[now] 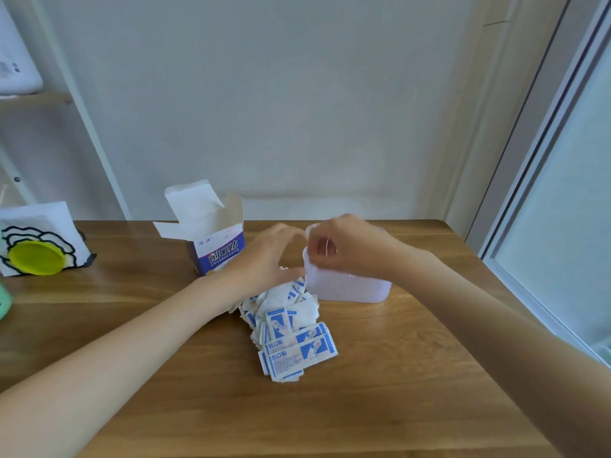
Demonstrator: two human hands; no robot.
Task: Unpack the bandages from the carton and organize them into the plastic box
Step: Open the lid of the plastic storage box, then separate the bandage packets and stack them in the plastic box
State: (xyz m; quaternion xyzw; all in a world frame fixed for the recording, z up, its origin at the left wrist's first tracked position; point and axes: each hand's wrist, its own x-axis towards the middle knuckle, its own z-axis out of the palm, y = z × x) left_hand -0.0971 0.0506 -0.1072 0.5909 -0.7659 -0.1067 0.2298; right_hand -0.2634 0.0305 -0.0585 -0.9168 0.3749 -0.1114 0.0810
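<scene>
A loose heap of blue-and-white wrapped bandages (291, 328) lies on the wooden table (413, 375), spreading from just under the left hand (264, 256) toward the near edge. That hand rests palm down on the far end of the heap, fingers fairly straight and spread, their tips close to the left end of the plastic box (347, 287). The right hand (344, 247) hovers over that same end of the translucent box with fingers curled inward at its rim; whether they pinch a bandage or only the box edge cannot be told. The box stands just right of the heap, touching or nearly touching its topmost packets. The bandage carton (216, 246) stands upright behind the left hand, flaps open, near the table's far edge by the wall. Bare wood lies in front of the heap and right of the box, up to the table's right edge beside the window frame (535, 166). A paper card with a yellow-green disc (36, 257) stands far left.
</scene>
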